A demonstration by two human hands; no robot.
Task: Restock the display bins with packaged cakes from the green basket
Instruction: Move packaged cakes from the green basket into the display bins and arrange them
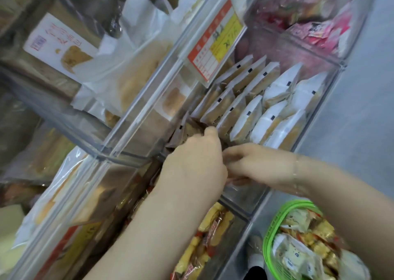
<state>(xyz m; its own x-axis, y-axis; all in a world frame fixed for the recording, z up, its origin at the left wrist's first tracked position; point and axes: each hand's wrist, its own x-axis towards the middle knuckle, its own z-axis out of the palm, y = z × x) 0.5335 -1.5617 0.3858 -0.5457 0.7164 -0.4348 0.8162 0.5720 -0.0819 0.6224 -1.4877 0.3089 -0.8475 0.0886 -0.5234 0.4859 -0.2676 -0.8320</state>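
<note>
Both your hands are down at the near end of the clear display bin (315,100), the one with upright rows of white-and-tan packaged cakes (247,120). Your left hand (191,162) has its fingers curled into the front left corner, thumb tip up against the brown packs (183,130) there, looks like it is gripping or nudging one, but the fingers go behind the packs so I cannot tell if it actually holds one. Your right hand (245,162) comes in from the right, just beside the left, fingers bent and motion-blurred; cannot tell if they pinch a pack. The green basket (275,232) sits low right, well apart from the bin, with mixed wrapped snacks in it. To do this step well, judging from the layout: keep each cake standing on edge, face matching the rows, use the left hand to hold the front packs back and open a gap, slide the new one in with the right, don't crush the seams, keep brown with brown and white with white. Hard to see: the bin's front wall is covered by your wrists, the far end sits under the tilted red-and-yellow price tag (215,43), and the basket is cut off by the frame edge. The whole picture is soft and tilted, pack labels unreadable.
</note>
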